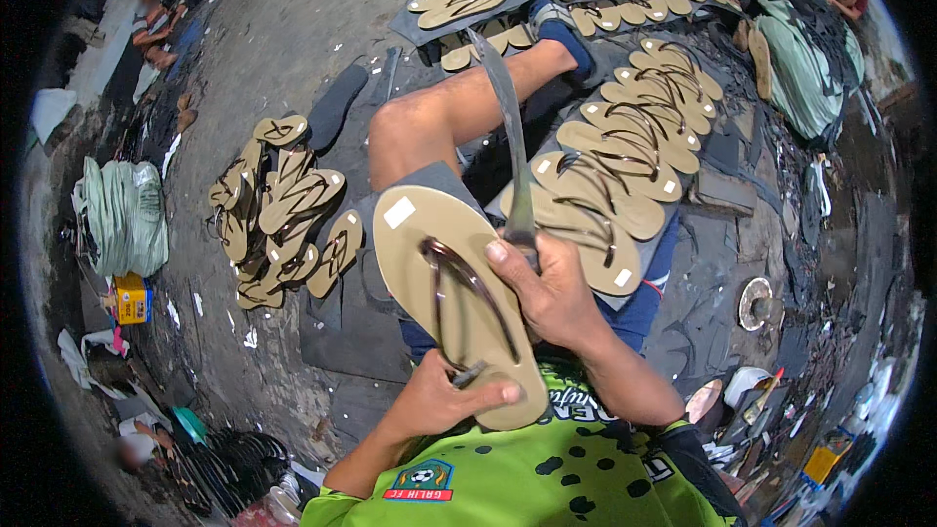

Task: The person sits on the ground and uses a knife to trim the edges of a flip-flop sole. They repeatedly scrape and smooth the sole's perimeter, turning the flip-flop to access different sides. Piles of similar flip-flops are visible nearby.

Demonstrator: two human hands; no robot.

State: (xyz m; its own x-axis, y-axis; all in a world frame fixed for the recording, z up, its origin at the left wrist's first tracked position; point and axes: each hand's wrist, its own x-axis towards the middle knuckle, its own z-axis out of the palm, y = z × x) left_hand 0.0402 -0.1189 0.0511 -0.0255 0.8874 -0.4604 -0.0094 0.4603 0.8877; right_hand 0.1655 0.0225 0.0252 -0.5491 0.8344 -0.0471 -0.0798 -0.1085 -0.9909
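In front of my body a tan flip-flop (405,254) with glossy dark brown straps is held up, a blank white label near its toe end. My left hand (439,398) grips it by the heel, thumb on top; a small grey piece shows between thumb and fingers. My right hand (556,295) is closed round the base of a long, curved knife (510,117), its blade pointing away from me. The right thumb presses on the flip-flop's right edge. A dark sheet shows behind the toe. The knife's handle is mostly hidden in my hand.
An overlapping row of flip-flops (625,161) lies just right of my bent leg (425,132). More flip-flops (673,8) line the far side. A loose pile (283,195) sits at left. Green bundles (122,220) stand at both sides. Other people (156,24) sit farther off.
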